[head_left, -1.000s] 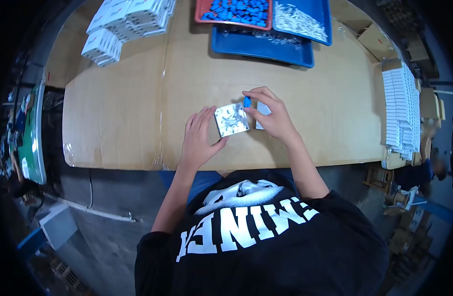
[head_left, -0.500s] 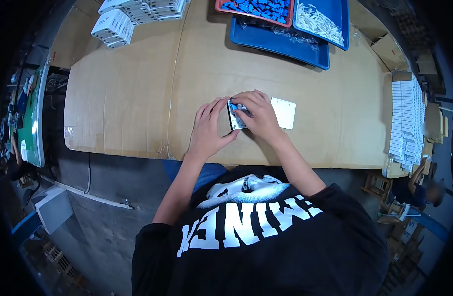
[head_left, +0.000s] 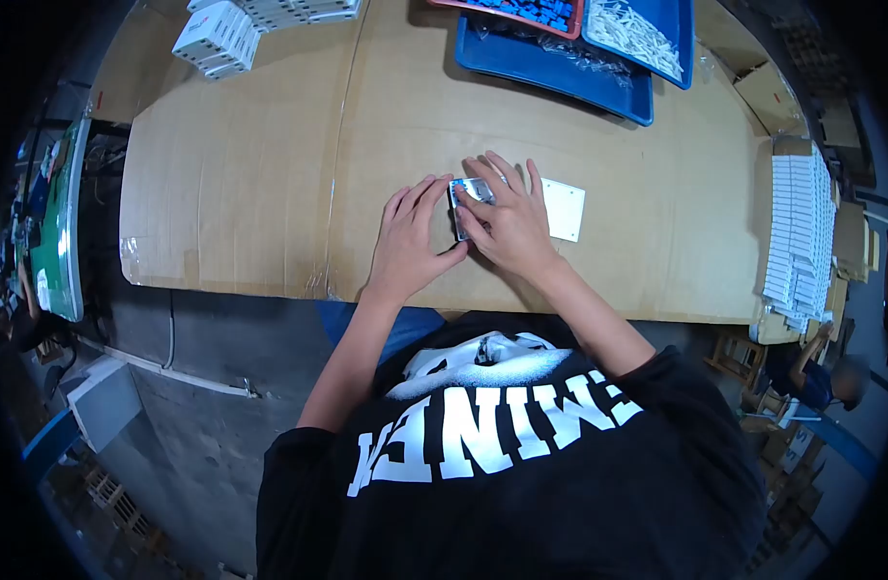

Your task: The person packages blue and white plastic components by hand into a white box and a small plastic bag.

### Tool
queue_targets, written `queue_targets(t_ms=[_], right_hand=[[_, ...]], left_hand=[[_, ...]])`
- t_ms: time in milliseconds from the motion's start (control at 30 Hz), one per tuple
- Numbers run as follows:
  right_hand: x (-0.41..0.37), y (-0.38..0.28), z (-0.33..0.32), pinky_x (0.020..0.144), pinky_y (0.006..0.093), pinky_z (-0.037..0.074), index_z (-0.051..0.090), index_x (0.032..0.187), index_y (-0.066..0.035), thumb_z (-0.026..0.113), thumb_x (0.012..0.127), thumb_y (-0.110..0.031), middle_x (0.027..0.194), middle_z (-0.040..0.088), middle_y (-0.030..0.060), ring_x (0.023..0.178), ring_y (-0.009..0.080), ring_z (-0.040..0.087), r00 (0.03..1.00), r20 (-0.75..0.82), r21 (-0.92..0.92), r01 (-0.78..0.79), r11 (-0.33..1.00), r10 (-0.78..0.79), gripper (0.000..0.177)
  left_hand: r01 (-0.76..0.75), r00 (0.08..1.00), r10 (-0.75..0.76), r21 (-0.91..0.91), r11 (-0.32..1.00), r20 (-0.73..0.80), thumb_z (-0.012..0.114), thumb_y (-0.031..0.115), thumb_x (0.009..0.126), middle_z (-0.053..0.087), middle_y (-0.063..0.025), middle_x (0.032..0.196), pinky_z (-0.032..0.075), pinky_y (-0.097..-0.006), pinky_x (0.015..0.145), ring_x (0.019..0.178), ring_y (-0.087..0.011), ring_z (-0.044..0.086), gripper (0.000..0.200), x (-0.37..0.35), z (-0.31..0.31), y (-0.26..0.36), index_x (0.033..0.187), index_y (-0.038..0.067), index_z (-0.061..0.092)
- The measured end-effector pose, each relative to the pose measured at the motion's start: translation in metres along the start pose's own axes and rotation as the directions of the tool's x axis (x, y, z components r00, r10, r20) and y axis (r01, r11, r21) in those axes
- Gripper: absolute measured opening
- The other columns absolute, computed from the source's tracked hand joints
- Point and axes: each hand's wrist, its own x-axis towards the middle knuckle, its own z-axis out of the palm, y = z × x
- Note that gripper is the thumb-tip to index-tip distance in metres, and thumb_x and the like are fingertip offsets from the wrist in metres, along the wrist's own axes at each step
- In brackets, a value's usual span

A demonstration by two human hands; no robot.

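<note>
A small, shallow white switch-like housing (head_left: 462, 228) with metal and blue parts inside lies on the cardboard-covered table, partly hidden by my fingers. My left hand (head_left: 408, 235) curves round its left side, fingertips at the far corner and thumb at the near edge. Over it sits my right hand (head_left: 509, 220), index finger and thumb bent down onto the inner parts beside a bit of blue, the other fingers raised and spread. Whatever lies between that thumb and index finger is too small to make out. A flat white square plate (head_left: 565, 211) rests just right of my right hand.
At the back stand a red tray (head_left: 566, 33) of blue pieces, a blue tray (head_left: 688, 58) of white pieces and another blue tray (head_left: 550, 85) with clear plastic. White boxes (head_left: 217, 39) are stacked far left, more white stacks (head_left: 797, 232) at right. A person (head_left: 811, 377) sits beyond.
My right hand's outer fingers have lifted and spread, uncovering more of the housing's far side. My left hand keeps its place on the housing. The whole view has shifted slightly.
</note>
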Motion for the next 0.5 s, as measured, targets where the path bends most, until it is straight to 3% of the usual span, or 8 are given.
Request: queue_targets(t_ms=[133,200,333,400,433,500], right_hand=[[-0.001,0.004,-0.015,0.120,0.0667,0.024,0.073,0.126,-0.014,0.073,0.090,-0.024,0.151,0.052,0.0144,0.143,0.0347,0.045,0.998,0.054,0.056,0.014,0.998,-0.017,0.037],[-0.014,0.026,-0.024,0.121,0.0661,0.025,0.070,0.131,-0.013,0.076,0.089,-0.024,0.155,0.047,0.0154,0.145,0.0357,0.043,0.991,0.022,0.385,-0.127,0.914,0.128,0.044],[-0.052,0.062,-0.061,0.120,0.0647,0.028,0.067,0.134,-0.013,0.079,0.087,-0.025,0.154,0.047,0.0155,0.145,0.0365,0.042,0.972,0.104,0.211,-0.227,0.951,0.209,0.050],[-0.064,0.070,-0.072,0.120,0.0619,0.031,0.068,0.133,-0.013,0.082,0.083,-0.027,0.153,0.049,0.0149,0.145,0.0363,0.043,0.946,0.241,0.067,-0.238,0.969,0.216,0.054],[-0.068,0.073,-0.071,0.120,0.0619,0.031,0.068,0.133,-0.013,0.082,0.083,-0.027,0.153,0.049,0.0149,0.145,0.0363,0.043,0.946,0.234,0.064,-0.245,0.967,0.224,0.054],[-0.073,0.077,-0.067,0.120,0.0544,0.034,0.068,0.133,-0.013,0.080,0.084,-0.024,0.152,0.050,0.0129,0.144,0.0352,0.044,0.919,0.258,0.240,-0.359,0.902,0.297,0.052]], left_hand=[[-0.021,1.000,0.021,-0.013,1.000,-0.015,0.080,0.030,0.078,0.050,-0.0148,0.151,0.032,-0.0491,0.120,0.143,-0.0314,0.044,0.083,-0.001,0.005,-0.005,0.149,0.006,0.045],[0.001,0.991,0.004,0.035,0.999,-0.132,0.081,0.026,0.078,0.048,-0.0157,0.153,0.030,-0.0509,0.121,0.144,-0.0356,0.042,0.080,-0.004,0.012,-0.015,0.148,0.007,0.046],[0.015,0.991,-0.001,0.108,0.994,-0.134,0.081,0.029,0.079,0.048,-0.0167,0.149,0.029,-0.0519,0.119,0.142,-0.0372,0.042,0.080,-0.007,0.007,-0.007,0.148,0.006,0.047],[-0.020,0.995,0.030,0.107,0.994,-0.091,0.083,0.034,0.078,0.050,-0.0156,0.145,0.029,-0.0535,0.117,0.140,-0.0352,0.043,0.082,-0.004,0.000,0.009,0.147,0.006,0.047],[-0.030,0.995,0.039,0.106,0.994,-0.086,0.083,0.034,0.078,0.050,-0.0156,0.145,0.029,-0.0535,0.117,0.140,-0.0352,0.043,0.082,-0.004,0.001,0.010,0.147,0.006,0.047],[-0.027,0.997,0.038,0.163,0.986,-0.067,0.085,0.038,0.076,0.050,-0.0158,0.143,0.028,-0.0553,0.117,0.138,-0.0348,0.044,0.085,-0.004,0.005,0.010,0.146,0.006,0.048]])
